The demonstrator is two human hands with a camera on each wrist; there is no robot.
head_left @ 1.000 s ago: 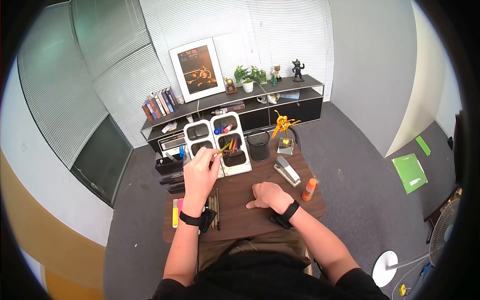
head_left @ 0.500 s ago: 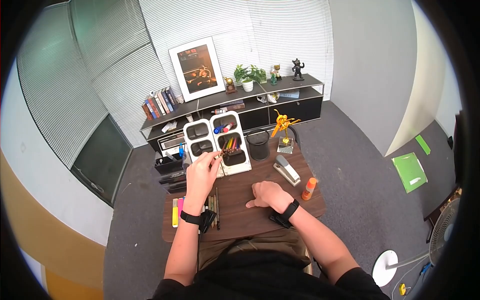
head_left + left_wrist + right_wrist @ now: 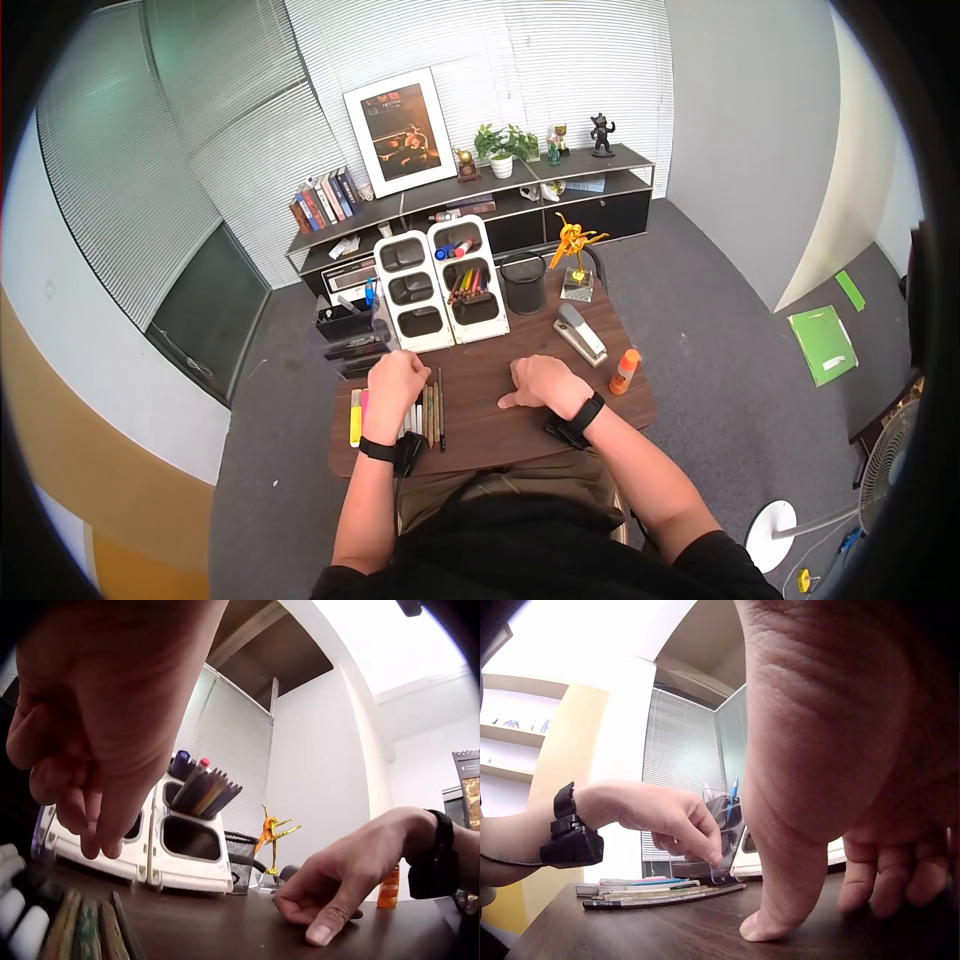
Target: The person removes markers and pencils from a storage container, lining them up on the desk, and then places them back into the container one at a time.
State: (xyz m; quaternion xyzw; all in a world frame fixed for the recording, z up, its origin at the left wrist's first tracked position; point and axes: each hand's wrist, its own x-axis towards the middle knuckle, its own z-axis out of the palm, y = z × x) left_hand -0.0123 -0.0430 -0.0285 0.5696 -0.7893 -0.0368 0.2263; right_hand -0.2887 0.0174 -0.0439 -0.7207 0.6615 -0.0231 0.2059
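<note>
My left hand (image 3: 396, 382) hangs over a row of pencils (image 3: 436, 415) on the desk, fingers pointing down with nothing between them. In the left wrist view its fingertips (image 3: 91, 847) are above the pencils' ends. Beyond it stands a white organizer (image 3: 455, 339) with dark compartments. Coloured pencils (image 3: 468, 284) lean in the middle compartment of its right column, with markers (image 3: 455, 250) in the one behind. My right hand (image 3: 548, 383) rests on the desk with its thumb out, holding nothing; in the right wrist view its thumb tip touches the wood.
Highlighters (image 3: 356, 418) lie left of the pencils, partly behind the left arm. A dark pen holder (image 3: 352, 345) stands at the desk's left edge. To the right are a mesh cup (image 3: 524, 290), a golden figurine (image 3: 577, 250), a stapler (image 3: 580, 336) and a glue stick (image 3: 624, 372).
My left hand has let go of a pencil at the organizer's middle compartment and drawn back toward me, over the pencils on the desk. The right hand has stayed in place.
</note>
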